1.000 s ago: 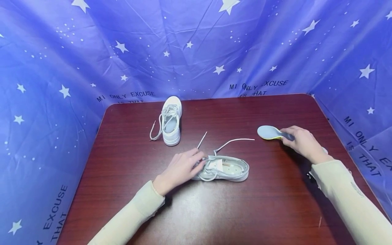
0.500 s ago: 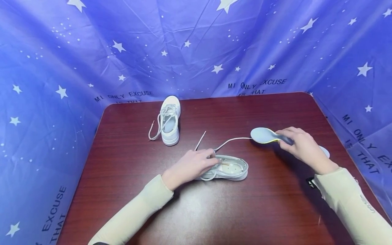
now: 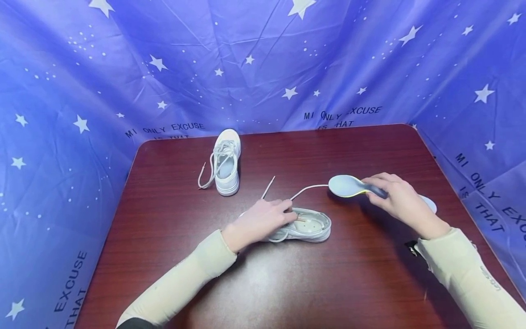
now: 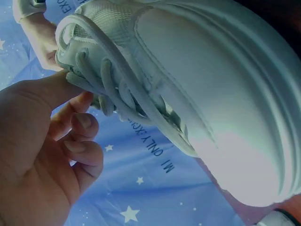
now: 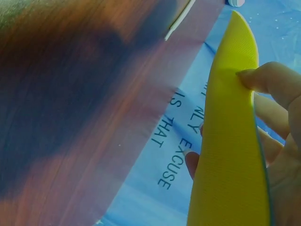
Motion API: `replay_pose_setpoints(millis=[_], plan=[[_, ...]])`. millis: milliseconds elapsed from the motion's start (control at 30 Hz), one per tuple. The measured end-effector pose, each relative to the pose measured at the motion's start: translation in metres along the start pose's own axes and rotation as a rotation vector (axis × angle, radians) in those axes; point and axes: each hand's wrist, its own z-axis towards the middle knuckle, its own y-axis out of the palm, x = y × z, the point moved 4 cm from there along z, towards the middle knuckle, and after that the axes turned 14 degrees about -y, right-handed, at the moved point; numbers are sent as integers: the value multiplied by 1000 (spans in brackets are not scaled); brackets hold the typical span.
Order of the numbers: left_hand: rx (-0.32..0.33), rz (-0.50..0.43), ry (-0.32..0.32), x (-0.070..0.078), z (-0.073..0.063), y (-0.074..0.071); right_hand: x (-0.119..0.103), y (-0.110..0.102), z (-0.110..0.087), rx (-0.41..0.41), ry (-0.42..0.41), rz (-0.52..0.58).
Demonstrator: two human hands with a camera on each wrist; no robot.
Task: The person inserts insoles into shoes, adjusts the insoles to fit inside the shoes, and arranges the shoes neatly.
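A whitish sneaker lies in the middle of the table, its toe to the left under my left hand. In the left wrist view, my left thumb and a finger pinch the sneaker's tongue beside the laces; the other fingers curl loosely. To the right, my right hand grips an insole by its middle, above the table. Its grey top has a yellow edge, and the yellow underside fills much of the right wrist view. Part of the insole is hidden behind the hand.
A second white sneaker stands at the back left of the dark red table, its laces loose to the left. One lace of the near sneaker runs toward the insole. Blue star-patterned cloth hangs around the table.
My right hand has carried the insole left, toward the near sneaker. My left hand has slid right along that sneaker from the laces to the tongue by the opening.
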Motion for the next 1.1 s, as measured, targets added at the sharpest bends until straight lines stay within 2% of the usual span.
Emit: replay_pose_setpoints(millis=[267, 500, 667, 800, 933, 1100], plan=[[31, -73, 12, -9, -8, -3, -20, -6, 7, 13, -36, -15], [153, -91, 45, -12, -13, -5, -37, -12, 15, 9, -101, -12], [221, -293, 27, -11, -19, -2, -47, -15, 20, 15, -169, 12], [221, -465, 10, -12, -24, 2, -55, -16, 24, -8, -231, 63], [221, -524, 7, -12, -26, 5, -63, -14, 28, -50, -329, 79], [225, -513, 17, -10, -28, 7, -74, -9, 34, -91, -440, 61]])
